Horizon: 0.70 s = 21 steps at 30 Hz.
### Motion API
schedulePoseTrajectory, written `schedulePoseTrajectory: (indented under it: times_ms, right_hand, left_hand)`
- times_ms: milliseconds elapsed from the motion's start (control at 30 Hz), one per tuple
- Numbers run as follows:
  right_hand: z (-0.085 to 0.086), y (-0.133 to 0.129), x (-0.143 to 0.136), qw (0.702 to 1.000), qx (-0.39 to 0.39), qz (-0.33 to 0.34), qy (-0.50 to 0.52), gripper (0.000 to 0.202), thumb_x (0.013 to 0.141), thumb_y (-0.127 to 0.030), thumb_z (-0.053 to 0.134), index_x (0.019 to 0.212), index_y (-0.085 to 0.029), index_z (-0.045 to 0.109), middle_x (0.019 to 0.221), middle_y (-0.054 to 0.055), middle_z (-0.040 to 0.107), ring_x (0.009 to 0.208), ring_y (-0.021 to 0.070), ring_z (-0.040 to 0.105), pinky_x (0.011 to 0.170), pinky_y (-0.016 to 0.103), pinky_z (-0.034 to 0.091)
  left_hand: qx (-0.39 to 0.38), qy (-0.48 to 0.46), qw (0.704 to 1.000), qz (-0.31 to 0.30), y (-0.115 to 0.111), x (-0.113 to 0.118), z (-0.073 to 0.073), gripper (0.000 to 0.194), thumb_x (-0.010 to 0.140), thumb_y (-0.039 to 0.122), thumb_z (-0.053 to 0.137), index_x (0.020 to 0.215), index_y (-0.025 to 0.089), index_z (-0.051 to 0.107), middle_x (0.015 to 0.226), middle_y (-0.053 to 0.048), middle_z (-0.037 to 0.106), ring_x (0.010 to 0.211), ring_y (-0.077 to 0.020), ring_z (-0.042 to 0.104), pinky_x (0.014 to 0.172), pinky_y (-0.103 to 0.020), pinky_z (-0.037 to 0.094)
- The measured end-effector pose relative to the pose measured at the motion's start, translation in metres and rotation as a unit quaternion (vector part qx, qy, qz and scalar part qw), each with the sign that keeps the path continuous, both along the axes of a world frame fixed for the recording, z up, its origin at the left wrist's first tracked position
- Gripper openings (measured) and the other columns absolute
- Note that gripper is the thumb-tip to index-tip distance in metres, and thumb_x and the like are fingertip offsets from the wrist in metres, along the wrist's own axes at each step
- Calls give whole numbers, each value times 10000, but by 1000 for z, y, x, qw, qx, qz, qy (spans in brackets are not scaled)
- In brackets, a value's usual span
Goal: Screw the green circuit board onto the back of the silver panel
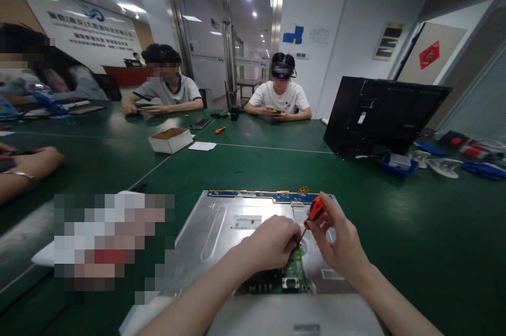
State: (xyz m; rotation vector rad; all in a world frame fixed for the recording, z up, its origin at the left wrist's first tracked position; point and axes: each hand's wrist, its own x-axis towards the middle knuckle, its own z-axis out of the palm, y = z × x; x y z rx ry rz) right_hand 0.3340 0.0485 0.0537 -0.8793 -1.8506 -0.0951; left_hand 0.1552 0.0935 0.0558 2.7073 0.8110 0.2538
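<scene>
A metal display panel (pixel 213 220) lies before me, with a blue circuit strip (pixel 253 195) along its far edge. On its near part sits a green circuit board (pixel 302 267). My right hand (pixel 338 236) grips the handle of an orange and black screwdriver (pixel 316 208), whose thin shaft slants down and left to the board's upper edge. Beside the shaft's lower end rests my left hand (pixel 274 241), fingers curled together at the board; what they pinch, if anything, is hidden.
Behind, a white open box (pixel 171 141), a paper (pixel 202 146) and another orange screwdriver (pixel 220 130) lie on the green table (pixel 276 167). A black monitor (pixel 379 114) and blue tray (pixel 399 165) stand right. Several people sit around; one person's hand (pixel 43 162) is at left.
</scene>
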Motion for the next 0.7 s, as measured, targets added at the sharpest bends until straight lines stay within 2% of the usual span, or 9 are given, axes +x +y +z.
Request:
schedulePoseTrajectory:
  times_ms: [200, 433, 700]
  right_hand:
    - [-1, 1, 2, 1000, 13, -26, -1, 589, 982, -228, 541, 1517, -271, 298, 744, -27, 648, 469, 108, 586, 395, 191, 507]
    - [4, -2, 2, 1000, -19, 7, 1, 596, 980, -157, 457, 1533, -240, 251, 843, 29, 702, 547, 132, 647, 443, 218, 543]
    - [-2, 2, 4, 999, 23, -31, -11, 552, 992, -256, 523, 1488, -232, 283, 651, -60, 577, 440, 117, 558, 390, 203, 482]
  left_hand:
    - [-10, -16, 1000, 9, 1, 0, -4, 159, 803, 109, 566, 871, 178, 692, 854, -74, 722, 786, -228, 650, 664, -303, 442]
    - [-50, -33, 998, 22, 2, 0, -1, 161, 781, 102, 566, 809, 168, 711, 765, -50, 711, 684, -189, 613, 618, -274, 419]
    - [-75, -50, 996, 15, 4, -1, -3, 212, 783, 96, 564, 884, 171, 735, 843, -52, 738, 751, -193, 641, 682, -277, 450]
